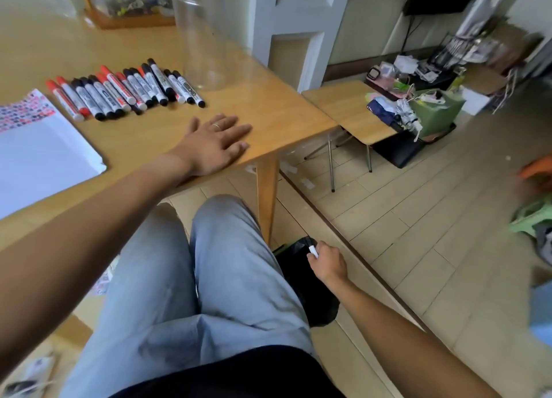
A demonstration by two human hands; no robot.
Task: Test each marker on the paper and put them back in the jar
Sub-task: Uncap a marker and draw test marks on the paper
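Right hand [327,261] is down low beside the knee, its grip curled round a white-barrelled marker [313,251] whose end pokes out above the fingers, right over a black bag [301,281] on the floor. Left hand [215,142] lies flat on the wooden worktop [268,107] near its corner, grip spread, holding nothing. Just beyond that left grip sits the row of red and black capped markers [125,90], side by side. The clear plastic jar [206,39] stands upright past them. White paper [38,155] with test scribbles lies to the left.
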